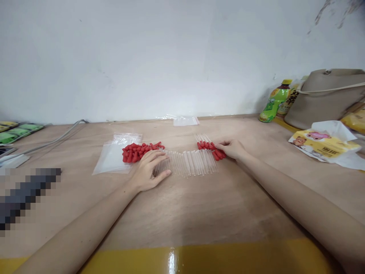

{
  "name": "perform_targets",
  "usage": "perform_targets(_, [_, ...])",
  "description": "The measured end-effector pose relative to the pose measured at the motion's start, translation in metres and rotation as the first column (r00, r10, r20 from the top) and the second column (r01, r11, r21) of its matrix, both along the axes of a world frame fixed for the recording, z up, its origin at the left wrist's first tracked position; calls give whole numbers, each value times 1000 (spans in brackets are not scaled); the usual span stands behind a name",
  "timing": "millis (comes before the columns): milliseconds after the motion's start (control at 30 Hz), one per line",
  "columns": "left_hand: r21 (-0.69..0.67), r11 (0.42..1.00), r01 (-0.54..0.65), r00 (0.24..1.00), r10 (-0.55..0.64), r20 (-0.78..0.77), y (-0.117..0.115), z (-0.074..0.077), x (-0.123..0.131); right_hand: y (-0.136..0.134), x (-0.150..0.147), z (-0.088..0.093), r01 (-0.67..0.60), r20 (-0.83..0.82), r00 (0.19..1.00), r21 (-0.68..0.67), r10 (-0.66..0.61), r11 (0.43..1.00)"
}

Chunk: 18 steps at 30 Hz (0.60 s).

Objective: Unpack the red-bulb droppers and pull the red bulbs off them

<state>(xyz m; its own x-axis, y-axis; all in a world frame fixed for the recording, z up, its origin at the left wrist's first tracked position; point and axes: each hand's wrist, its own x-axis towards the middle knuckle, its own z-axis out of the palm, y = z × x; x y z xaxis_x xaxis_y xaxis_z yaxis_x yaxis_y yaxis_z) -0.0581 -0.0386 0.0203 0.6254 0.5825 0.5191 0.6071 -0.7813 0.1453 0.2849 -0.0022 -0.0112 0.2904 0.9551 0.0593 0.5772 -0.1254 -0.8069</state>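
A row of clear thin tubes (pixel 191 163) lies side by side on the table between my hands. My left hand (pixel 149 171) rests over the row's left end, fingers apart and thumb stretched out. Just beyond it, a heap of red rubber bulbs (pixel 134 153) sits partly on clear plastic bags (pixel 107 158). At the row's right end, several droppers with red bulbs (pixel 203 145) point their thin tubes toward the wall. My right hand (pixel 232 149) has its fingertips closed at one of these red bulbs; more red bulbs (pixel 219 154) lie beneath it.
A clear zip bag (pixel 185 121) lies near the wall. To the right stand a green bottle (pixel 275 102), a grey-brown bin (pixel 325 99) and a yellow tissue pack (pixel 322 142). A grey cable (pixel 64 135) and green packets (pixel 21 132) are at left. Yellow tape (pixel 137 260) runs along the front edge.
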Motion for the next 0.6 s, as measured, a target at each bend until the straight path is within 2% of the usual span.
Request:
perform_targets(200, [-5, 1000, -23, 1000, 23, 14, 1, -1, -1, 3, -5, 8, -17, -56, 998, -73, 13, 997])
perform_targets(367, [-1, 1000, -19, 1000, 19, 10, 0, -1, -1, 7, -13, 15, 64, -170, 982, -83, -77, 994])
perform_targets(500, [9, 1000, -13, 1000, 13, 21, 0, -1, 0, 9, -15, 28, 147, -273, 948, -74, -162, 986])
perform_targets(600, [39, 999, -12, 999, 11, 32, 1, -1, 0, 2, -16, 37, 156, -325, 932, -31, -158, 987])
